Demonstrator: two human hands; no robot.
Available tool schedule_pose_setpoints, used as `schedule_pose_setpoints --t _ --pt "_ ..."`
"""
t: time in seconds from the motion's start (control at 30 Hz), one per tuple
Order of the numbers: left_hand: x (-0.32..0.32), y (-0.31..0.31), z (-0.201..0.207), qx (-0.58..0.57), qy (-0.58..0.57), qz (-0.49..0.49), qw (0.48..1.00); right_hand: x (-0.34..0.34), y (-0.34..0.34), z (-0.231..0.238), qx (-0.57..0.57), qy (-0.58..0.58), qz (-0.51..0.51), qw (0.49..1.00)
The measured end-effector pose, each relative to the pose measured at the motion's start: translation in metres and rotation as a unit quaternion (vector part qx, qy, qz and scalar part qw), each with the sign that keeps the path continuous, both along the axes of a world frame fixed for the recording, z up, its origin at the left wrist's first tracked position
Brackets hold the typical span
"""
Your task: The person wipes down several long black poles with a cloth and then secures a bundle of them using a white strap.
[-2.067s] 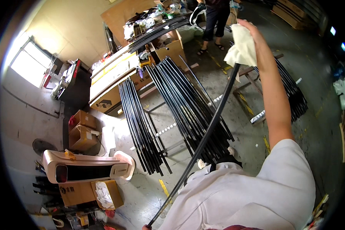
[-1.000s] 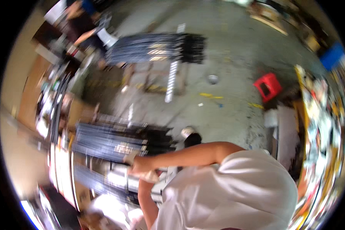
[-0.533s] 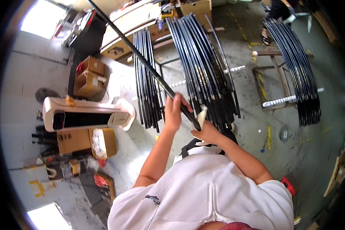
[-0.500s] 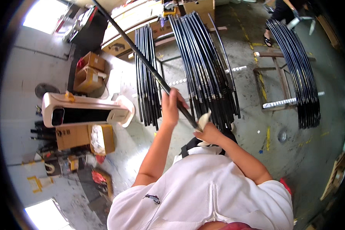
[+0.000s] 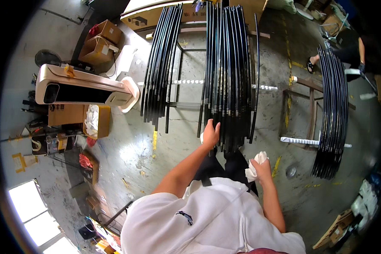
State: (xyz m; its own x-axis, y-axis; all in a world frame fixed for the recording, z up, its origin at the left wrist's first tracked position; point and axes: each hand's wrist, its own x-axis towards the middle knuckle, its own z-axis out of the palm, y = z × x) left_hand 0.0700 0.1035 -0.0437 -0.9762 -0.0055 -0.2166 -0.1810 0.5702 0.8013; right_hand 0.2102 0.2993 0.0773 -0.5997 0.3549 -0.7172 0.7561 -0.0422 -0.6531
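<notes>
Grey concrete floor (image 5: 173, 148) underlies the central row of black rods (image 5: 228, 80), likely stiff and slick, best held mid-length. At its near end the left hand (image 5: 211, 135) is half-curled, hold unclear; to its right, the right hand (image 5: 263, 169) clutches a soft white cloth (image 5: 261, 157).

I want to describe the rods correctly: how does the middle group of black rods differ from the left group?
The middle group is wider and has more rods; the left group is narrower. The left hand is at the middle group's near ends; no hand is at the left group. Both are long, dark rods.
</notes>
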Motion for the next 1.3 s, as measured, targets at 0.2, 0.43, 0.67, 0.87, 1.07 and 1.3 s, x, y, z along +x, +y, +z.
schedule_pose_setpoints --t 0.2,0.43,0.67,0.87,1.07,1.3 --pt "-0.011 0.042 -0.063 -0.098 -0.008 -0.021 0.995 0.023 0.039 -0.014 -0.050 -0.031 -0.016 0.998" --pt "-0.016 0.054 -0.069 -0.211 -0.016 -0.071 0.975 0.026 0.066 -0.028 -0.076 -0.049 -0.030 0.995" --pt "-0.021 0.037 -0.075 -0.167 0.001 -0.051 0.985 -0.005 0.069 -0.040 -0.054 -0.019 -0.022 0.998" --pt "-0.037 -0.007 -0.053 -0.086 0.034 -0.035 0.995 -0.029 0.048 -0.042 -0.044 -0.007 -0.021 0.999" --pt "-0.081 -0.159 -0.052 -0.156 0.171 0.105 0.967 -0.057 -0.004 -0.047 -0.033 0.013 -0.070 0.997" --pt "-0.141 -0.376 -0.112 -0.287 0.077 0.220 0.929 -0.085 -0.120 -0.047 -0.140 -0.022 -0.161 0.977"
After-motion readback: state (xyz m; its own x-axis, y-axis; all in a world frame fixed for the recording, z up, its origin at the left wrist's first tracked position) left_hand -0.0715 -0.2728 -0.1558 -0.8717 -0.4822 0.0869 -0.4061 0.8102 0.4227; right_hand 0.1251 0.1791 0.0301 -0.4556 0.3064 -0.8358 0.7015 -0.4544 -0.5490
